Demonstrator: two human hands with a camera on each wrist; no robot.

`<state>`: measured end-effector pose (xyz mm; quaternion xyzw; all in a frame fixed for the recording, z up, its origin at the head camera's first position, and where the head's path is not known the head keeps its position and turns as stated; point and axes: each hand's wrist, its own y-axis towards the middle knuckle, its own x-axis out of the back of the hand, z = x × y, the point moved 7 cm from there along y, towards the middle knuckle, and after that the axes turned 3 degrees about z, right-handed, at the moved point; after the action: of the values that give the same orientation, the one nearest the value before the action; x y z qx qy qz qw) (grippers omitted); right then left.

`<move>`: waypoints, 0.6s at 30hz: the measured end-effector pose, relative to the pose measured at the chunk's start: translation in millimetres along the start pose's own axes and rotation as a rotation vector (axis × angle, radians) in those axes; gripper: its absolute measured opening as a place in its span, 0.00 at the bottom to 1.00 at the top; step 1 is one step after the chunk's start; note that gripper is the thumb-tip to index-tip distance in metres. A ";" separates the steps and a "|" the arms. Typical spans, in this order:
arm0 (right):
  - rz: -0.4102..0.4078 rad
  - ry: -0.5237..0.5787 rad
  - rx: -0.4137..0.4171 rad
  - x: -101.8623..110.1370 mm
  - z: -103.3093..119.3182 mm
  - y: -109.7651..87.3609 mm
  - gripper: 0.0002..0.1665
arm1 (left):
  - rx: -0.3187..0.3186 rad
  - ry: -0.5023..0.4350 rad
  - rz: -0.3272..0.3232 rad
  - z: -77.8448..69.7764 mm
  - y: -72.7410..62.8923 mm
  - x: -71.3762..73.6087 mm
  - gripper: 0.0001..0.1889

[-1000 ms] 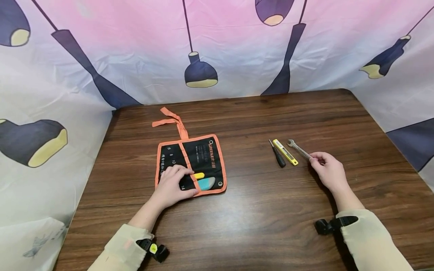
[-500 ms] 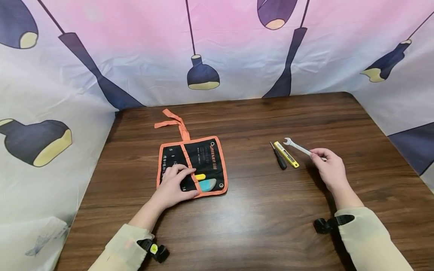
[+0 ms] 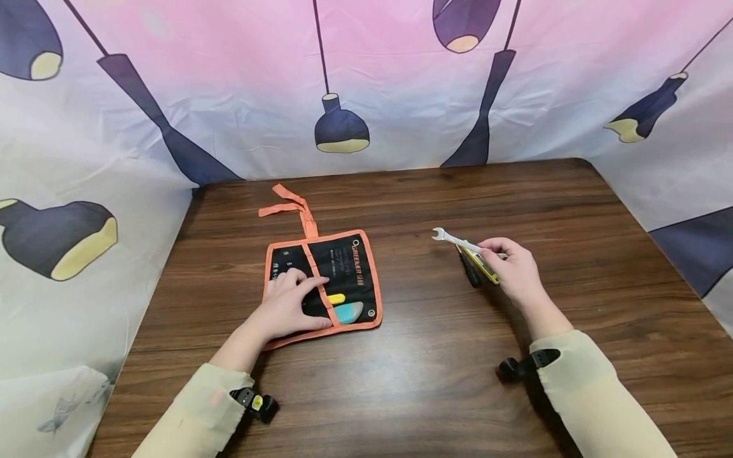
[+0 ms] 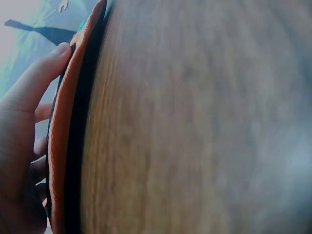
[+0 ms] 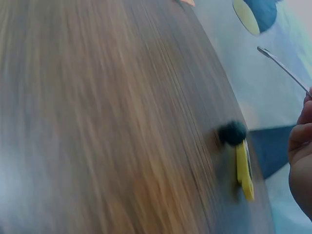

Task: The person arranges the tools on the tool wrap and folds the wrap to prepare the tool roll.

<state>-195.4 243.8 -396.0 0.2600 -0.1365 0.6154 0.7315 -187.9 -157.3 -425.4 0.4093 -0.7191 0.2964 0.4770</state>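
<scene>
My left hand (image 3: 286, 305) rests on a black tool pouch (image 3: 343, 261) with orange trim, its thumb and index finger spread apart at the orange pocket edge. A yellow tip (image 3: 336, 298) and a teal-and-grey rounded end (image 3: 349, 312) stick out of the pocket. In the left wrist view, the thumb (image 4: 53, 58) lies against the pouch's orange border (image 4: 66, 122). My right hand (image 3: 518, 273) pinches a silver wrench (image 3: 455, 240) by its near end, raised above the table with the open-ended head pointing left. Part of its shaft is hidden by the fingers.
Under the wrench lie a black-handled screwdriver (image 3: 472, 275) and a slim yellow labelled item (image 3: 485, 271), side by side on the brown wooden table (image 3: 412, 369). Orange ties (image 3: 306, 219) trail from the pouch's far edge. A lamp-patterned cloth (image 3: 389, 108) hangs behind the table.
My right hand has lifted the wrench and carried it left, over the screwdriver and yellow item. The left hand stays on the pouch, its thumb and index finger slightly further apart.
</scene>
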 end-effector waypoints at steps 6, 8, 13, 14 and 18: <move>0.072 0.080 0.004 -27.5 9.8 4.8 0.09 | 0.014 -0.004 -0.013 11.6 0.9 3.2 0.41; 0.099 0.101 -0.004 -37.6 12.0 5.7 0.09 | -0.001 -0.010 -0.019 13.4 1.9 3.6 0.39; 0.164 0.134 -0.015 -64.4 18.6 6.8 0.08 | -0.063 -0.027 -0.017 13.3 4.2 3.8 0.34; 0.179 0.139 -0.016 -70.1 19.6 6.9 0.07 | -0.070 -0.027 -0.013 13.3 4.6 3.5 0.34; 0.258 0.177 -0.028 -93.1 26.0 6.3 0.07 | -0.064 -0.025 0.009 15.0 5.6 1.2 0.33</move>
<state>-217.5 153.0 -421.5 0.1746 -0.1122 0.7229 0.6590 -199.7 -167.2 -430.1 0.3941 -0.7360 0.2702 0.4795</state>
